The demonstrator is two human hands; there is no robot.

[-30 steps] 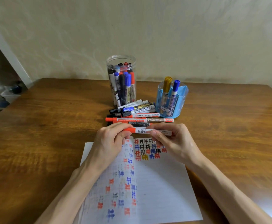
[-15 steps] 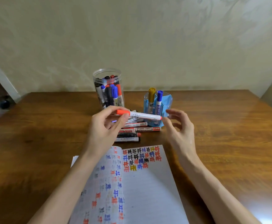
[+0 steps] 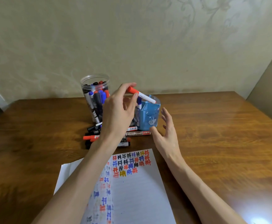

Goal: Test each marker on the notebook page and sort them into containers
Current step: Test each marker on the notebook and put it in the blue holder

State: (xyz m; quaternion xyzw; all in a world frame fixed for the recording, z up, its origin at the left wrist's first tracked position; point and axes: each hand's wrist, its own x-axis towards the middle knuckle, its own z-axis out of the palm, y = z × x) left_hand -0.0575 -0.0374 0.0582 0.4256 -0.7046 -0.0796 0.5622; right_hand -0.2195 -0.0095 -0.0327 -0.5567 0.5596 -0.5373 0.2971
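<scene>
My left hand [image 3: 118, 113] pinches a red-capped white marker [image 3: 142, 95] near its cap, holding it tilted above the rim of the blue holder [image 3: 149, 115]. A blue marker stands in that holder, partly hidden by my fingers. My right hand [image 3: 167, 135] hovers open just right of the holder, holding nothing. A clear jar [image 3: 95, 97] with several markers stands to the left. Loose markers [image 3: 132, 133] lie on the table in front of both containers. The open notebook [image 3: 132, 191] with coloured test marks lies nearest me.
The wooden table [image 3: 221, 135] stretches to the right and left of the work area. A wall rises close behind the containers. The table's right edge runs diagonally at the far right.
My left hand has lifted the red-capped marker from in front of the notebook up and right to the blue holder. My right hand let go of it and now hovers open.
</scene>
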